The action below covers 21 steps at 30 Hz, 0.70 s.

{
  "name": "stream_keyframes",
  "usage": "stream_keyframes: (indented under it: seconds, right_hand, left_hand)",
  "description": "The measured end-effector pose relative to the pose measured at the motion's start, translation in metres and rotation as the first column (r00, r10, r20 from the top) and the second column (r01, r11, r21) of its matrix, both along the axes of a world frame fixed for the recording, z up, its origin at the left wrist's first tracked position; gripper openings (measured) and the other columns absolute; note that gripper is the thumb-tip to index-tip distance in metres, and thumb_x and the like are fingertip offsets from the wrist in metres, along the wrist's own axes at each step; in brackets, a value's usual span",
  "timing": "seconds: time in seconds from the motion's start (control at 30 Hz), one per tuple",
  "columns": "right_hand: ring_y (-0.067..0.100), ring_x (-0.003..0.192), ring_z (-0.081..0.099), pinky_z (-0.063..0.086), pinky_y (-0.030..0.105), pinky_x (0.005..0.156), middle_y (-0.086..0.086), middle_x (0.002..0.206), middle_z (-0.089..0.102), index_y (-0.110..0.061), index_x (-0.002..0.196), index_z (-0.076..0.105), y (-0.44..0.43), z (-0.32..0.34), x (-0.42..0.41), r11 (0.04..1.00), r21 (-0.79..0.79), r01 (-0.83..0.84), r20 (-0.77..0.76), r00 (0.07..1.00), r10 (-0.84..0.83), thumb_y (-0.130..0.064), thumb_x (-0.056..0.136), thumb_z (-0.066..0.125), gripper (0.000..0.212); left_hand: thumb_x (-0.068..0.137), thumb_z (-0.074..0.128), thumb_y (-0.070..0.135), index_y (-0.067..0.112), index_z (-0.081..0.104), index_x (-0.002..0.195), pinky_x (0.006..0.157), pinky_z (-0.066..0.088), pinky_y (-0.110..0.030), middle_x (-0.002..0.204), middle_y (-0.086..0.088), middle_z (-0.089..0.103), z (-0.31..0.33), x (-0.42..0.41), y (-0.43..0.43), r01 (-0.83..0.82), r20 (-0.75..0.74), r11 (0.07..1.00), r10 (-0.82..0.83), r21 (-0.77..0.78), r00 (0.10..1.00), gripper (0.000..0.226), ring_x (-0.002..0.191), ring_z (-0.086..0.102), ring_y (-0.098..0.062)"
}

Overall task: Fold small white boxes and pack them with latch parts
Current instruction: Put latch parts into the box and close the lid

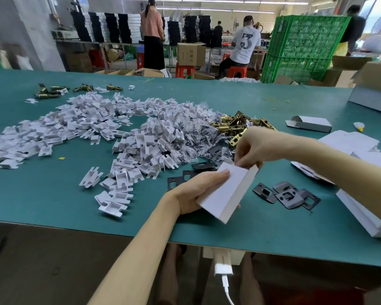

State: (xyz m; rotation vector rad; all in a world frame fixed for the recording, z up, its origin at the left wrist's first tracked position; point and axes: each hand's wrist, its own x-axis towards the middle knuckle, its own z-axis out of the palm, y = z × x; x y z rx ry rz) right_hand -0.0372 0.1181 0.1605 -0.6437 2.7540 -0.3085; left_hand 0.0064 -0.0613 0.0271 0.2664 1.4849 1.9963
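Note:
My left hand [196, 190] grips a small white box [227, 192] from its left side, thumb on top, just above the green table [53, 205]. My right hand [251, 148] pinches the box's far end, fingers curled at its flap. Brass latch bolts [235, 125] lie heaped just beyond my right hand. Black strike plates [286, 194] lie right of the box, and more black plates [198, 166] show behind it. A large spread of white plastic inserts [92, 128] covers the left and middle of the table.
Clear bags of small parts [191, 137] lie between the inserts and the brass latches. A folded white box [309, 123] sits at the far right, with flat box blanks [350, 144] stacked nearer. A few brass latches [51, 92] lie far left. People work behind the table.

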Motion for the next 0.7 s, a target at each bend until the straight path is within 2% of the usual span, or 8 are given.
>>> stream_keyframes:
  seconds: [0.07,0.13,0.23,0.3,0.37,0.43,0.53,0.7]
  right_hand:
    - [0.018,0.068,0.072,0.058,0.027,0.066,0.002,0.081,0.076,-0.016,0.084,0.075,0.006,0.001,-0.009,0.977,-0.202,0.07,-0.182,0.977,-0.108,-0.019,0.091,0.075,0.008]
    - [0.02,0.073,0.07,0.057,0.033,0.074,0.004,0.085,0.074,-0.017,0.084,0.069,0.01,-0.004,-0.019,0.921,-0.365,0.138,-0.287,0.924,-0.252,-0.025,0.094,0.073,0.013]
    - [0.023,0.08,0.064,0.051,0.034,0.076,0.009,0.092,0.071,-0.018,0.08,0.062,0.018,-0.025,-0.03,0.849,-0.472,0.239,-0.254,0.885,-0.391,-0.026,0.097,0.069,0.02]
    - [0.022,0.086,0.062,0.045,0.03,0.077,0.01,0.099,0.07,-0.012,0.092,0.066,0.024,-0.046,-0.035,0.858,-0.438,0.271,-0.206,0.898,-0.388,-0.024,0.097,0.07,0.013]
    - [0.021,0.093,0.061,0.045,0.028,0.081,0.009,0.106,0.069,-0.007,0.109,0.067,0.026,-0.067,-0.035,0.888,-0.379,0.261,-0.175,0.922,-0.346,-0.024,0.095,0.072,0.023]
    - [0.022,0.094,0.063,0.047,0.029,0.082,0.007,0.103,0.069,-0.009,0.107,0.067,0.022,-0.085,-0.032,0.903,-0.367,0.223,-0.163,0.94,-0.299,-0.027,0.091,0.077,0.026]
    - [0.021,0.095,0.058,0.048,0.032,0.084,0.005,0.101,0.061,-0.015,0.103,0.067,0.009,-0.105,-0.027,0.932,-0.34,0.129,-0.228,0.95,-0.215,-0.034,0.085,0.081,0.03]
    - [0.025,0.118,0.039,0.039,0.039,0.101,0.006,0.118,0.055,-0.023,0.121,0.067,-0.013,-0.118,-0.02,0.952,-0.305,0.008,-0.293,0.951,-0.102,-0.046,0.085,0.078,0.045]
  left_hand:
    - [0.096,0.066,0.04,0.006,0.052,0.135,0.085,0.062,-0.039,0.112,-0.016,0.074,-0.003,-0.003,0.0,-0.041,-0.006,0.999,0.041,0.03,0.999,0.054,0.099,0.074,-0.032]
    - [0.09,0.076,0.04,0.004,0.054,0.136,0.096,0.059,-0.045,0.121,-0.018,0.071,-0.007,-0.005,-0.002,-0.081,-0.046,0.996,0.083,0.047,0.995,0.063,0.105,0.071,-0.032]
    - [0.06,0.097,0.052,0.011,0.059,0.133,0.09,0.061,-0.044,0.115,-0.011,0.073,-0.007,-0.01,-0.008,-0.25,-0.038,0.951,0.261,0.181,0.965,0.093,0.099,0.071,-0.026]
    - [0.04,0.105,0.048,0.014,0.062,0.129,0.084,0.063,-0.044,0.109,-0.009,0.075,-0.007,-0.015,-0.014,-0.436,0.099,0.828,0.43,0.352,0.897,0.104,0.093,0.073,-0.025]
    - [0.028,0.108,0.04,0.014,0.066,0.123,0.072,0.064,-0.042,0.105,-0.01,0.078,-0.007,-0.019,-0.017,-0.597,0.241,0.671,0.552,0.439,0.798,0.108,0.088,0.077,-0.024]
    - [0.04,0.105,0.041,0.013,0.064,0.13,0.07,0.065,-0.041,0.112,-0.013,0.078,-0.009,-0.021,-0.018,-0.665,0.289,0.599,0.607,0.446,0.74,0.103,0.091,0.077,-0.025]
    - [0.086,0.077,0.043,0.01,0.059,0.138,0.075,0.064,-0.038,0.123,-0.019,0.073,-0.011,-0.022,-0.02,-0.611,0.25,0.629,0.569,0.482,0.783,0.064,0.099,0.076,-0.026]
    - [0.105,0.056,0.036,0.007,0.063,0.133,0.089,0.062,-0.038,0.127,-0.018,0.072,-0.013,-0.026,-0.023,-0.581,0.228,0.616,0.556,0.532,0.799,0.041,0.111,0.074,-0.027]
